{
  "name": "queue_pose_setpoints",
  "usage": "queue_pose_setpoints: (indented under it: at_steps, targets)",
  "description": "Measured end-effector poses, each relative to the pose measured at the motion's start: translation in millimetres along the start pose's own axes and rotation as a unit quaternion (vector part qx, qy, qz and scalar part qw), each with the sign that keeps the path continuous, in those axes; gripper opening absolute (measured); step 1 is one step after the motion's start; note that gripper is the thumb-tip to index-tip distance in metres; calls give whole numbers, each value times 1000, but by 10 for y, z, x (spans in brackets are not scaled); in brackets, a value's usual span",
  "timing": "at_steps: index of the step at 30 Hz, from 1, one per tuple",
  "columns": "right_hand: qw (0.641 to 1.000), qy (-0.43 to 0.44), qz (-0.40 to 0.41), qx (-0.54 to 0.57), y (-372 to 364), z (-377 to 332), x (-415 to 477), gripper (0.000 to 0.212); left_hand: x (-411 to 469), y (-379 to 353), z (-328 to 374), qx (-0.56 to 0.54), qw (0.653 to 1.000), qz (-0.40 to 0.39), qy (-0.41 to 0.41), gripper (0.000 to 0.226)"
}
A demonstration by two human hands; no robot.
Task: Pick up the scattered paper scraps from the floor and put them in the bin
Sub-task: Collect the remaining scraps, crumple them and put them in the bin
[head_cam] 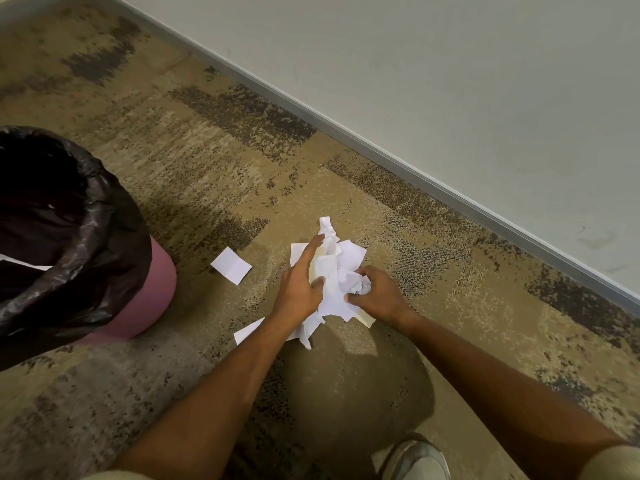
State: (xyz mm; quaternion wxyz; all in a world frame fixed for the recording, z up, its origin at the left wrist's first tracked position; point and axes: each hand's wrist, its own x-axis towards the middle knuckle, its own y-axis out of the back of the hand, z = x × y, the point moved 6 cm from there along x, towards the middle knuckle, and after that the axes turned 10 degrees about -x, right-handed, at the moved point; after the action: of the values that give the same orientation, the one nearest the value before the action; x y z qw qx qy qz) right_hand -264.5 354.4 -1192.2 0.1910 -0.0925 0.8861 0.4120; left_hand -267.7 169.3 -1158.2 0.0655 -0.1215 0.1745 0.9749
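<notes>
Just one view here, a wide-angle head cam looking forward and steeply down at the carpet (214,161), close enough that both forearms run in from the bottom edge to the hands near the middle. The lens bends things a bit: the baseboard (398,161) cuts diagonally from top left to right edge, the bin (104,237) is cropped at left, and a shoe (415,459) pokes in at the bottom.
</notes>
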Motion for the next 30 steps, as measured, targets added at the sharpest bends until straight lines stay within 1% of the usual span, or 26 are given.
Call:
queue_pose_setpoints:
  at_steps: [3,5,10,13,17,20,26,30]
  targets:
    - [999,13,6,48,34,-22,0,29,-12,56,114,-2,1000,6,-7,89]
    - [996,12,8,83,70,-19,17,20,-8,115,224,-9,1000,18,-24,91]
    - [983,23,3,184,255,-246,17,13,66,333,463,-37,997,56,-47,98]
    - [974,38,13,224,391,-457,4,11,141,524,606,-59,993,77,-63,102]
    - [971,84,42,220,571,-807,40,10,278,840,774,-98,989,96,-62,105]
    - [967,116,66,217,724,-1140,51,9,299,1123,984,-111,983,126,-69,101]
    - [958,182,93,202,1046,-1907,-26,15,194,1767,1564,-110,971,177,-119,87]
    - [946,243,95,194,1209,-2482,-142,9,22,2247,1920,-83,963,197,-164,77]
